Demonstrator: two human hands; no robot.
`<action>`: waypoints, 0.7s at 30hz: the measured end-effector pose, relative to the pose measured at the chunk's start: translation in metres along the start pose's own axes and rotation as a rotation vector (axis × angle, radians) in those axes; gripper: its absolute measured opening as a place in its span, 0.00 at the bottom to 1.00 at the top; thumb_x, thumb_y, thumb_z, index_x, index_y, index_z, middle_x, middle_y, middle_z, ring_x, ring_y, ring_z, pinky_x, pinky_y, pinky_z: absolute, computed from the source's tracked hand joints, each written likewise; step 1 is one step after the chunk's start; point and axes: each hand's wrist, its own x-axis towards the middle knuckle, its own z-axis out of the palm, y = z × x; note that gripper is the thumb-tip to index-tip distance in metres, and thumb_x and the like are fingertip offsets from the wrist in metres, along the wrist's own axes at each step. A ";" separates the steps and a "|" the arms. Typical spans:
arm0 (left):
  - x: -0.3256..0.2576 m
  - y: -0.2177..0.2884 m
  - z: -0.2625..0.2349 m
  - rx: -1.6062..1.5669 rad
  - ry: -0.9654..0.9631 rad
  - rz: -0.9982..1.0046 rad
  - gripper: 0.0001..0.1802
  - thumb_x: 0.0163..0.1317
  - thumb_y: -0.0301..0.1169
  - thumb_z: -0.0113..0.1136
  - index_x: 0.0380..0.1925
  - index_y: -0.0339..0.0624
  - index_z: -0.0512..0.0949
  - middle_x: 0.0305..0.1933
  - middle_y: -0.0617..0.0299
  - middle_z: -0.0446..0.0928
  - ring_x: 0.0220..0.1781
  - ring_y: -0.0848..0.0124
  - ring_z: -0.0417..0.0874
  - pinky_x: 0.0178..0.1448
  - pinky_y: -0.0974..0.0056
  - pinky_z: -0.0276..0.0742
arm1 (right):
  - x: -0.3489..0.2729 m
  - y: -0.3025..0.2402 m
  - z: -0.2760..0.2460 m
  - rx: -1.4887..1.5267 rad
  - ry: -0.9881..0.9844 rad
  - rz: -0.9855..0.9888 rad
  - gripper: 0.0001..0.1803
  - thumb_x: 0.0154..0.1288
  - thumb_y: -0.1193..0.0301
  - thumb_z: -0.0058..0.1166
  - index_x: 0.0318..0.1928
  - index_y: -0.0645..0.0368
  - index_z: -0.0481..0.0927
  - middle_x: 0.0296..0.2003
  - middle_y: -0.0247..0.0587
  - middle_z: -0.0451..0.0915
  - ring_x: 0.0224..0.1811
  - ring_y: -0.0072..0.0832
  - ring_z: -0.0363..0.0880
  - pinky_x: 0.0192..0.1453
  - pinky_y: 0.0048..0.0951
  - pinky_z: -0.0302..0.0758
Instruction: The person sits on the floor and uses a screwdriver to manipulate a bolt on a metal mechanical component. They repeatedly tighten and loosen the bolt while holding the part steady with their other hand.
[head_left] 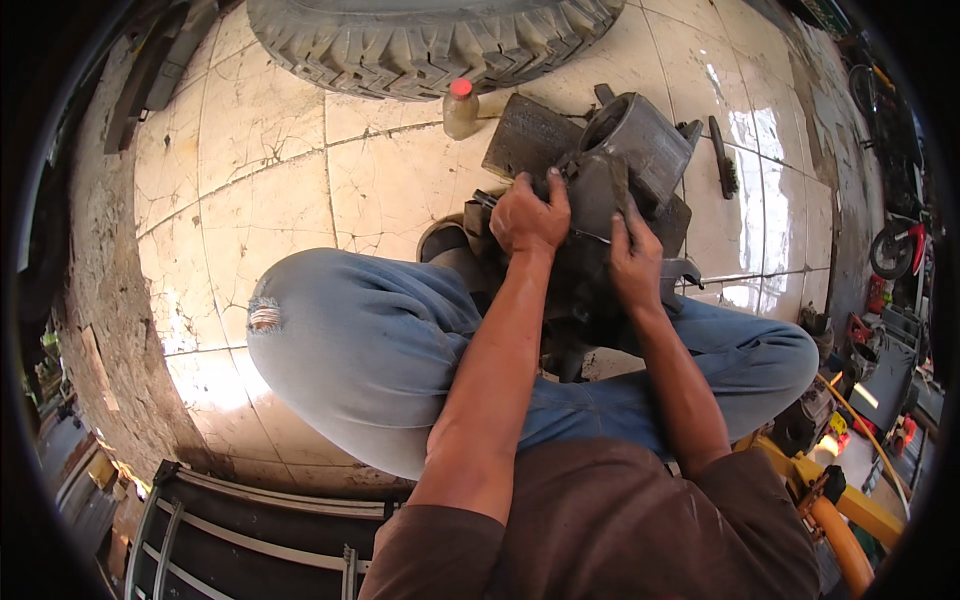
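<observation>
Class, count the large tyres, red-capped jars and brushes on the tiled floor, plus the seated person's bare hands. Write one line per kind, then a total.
Large tyre: 1
Red-capped jar: 1
Brush: 1
Bare hands, left hand and right hand: 2
Total: 5

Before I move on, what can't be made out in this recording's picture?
Left hand's grip: palm side, hidden by the hand's own back, head view.
Right hand's grip: palm side, likewise hidden, head view.
Big tire: far side, cut off by the top edge, head view.
Red-capped bottle: contents too small to identify, head view.
</observation>
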 end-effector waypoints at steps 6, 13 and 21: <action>0.003 -0.009 0.003 0.090 0.090 0.047 0.34 0.66 0.57 0.55 0.45 0.32 0.85 0.40 0.38 0.86 0.45 0.42 0.87 0.52 0.45 0.80 | 0.000 -0.008 -0.003 0.160 -0.041 0.174 0.20 0.74 0.74 0.53 0.63 0.70 0.78 0.53 0.63 0.84 0.58 0.47 0.85 0.62 0.36 0.77; 0.000 -0.003 0.003 0.069 0.013 0.020 0.36 0.67 0.58 0.53 0.49 0.31 0.84 0.43 0.37 0.86 0.48 0.41 0.86 0.56 0.45 0.78 | 0.008 -0.006 -0.005 0.178 -0.013 0.028 0.19 0.76 0.72 0.52 0.62 0.70 0.78 0.45 0.57 0.87 0.48 0.39 0.88 0.54 0.35 0.81; -0.003 0.006 -0.003 0.129 0.038 0.030 0.35 0.67 0.57 0.53 0.46 0.28 0.85 0.43 0.36 0.85 0.49 0.39 0.86 0.57 0.44 0.77 | 0.011 -0.027 -0.075 0.334 0.003 0.370 0.09 0.77 0.72 0.48 0.49 0.65 0.77 0.29 0.39 0.80 0.26 0.24 0.82 0.31 0.30 0.77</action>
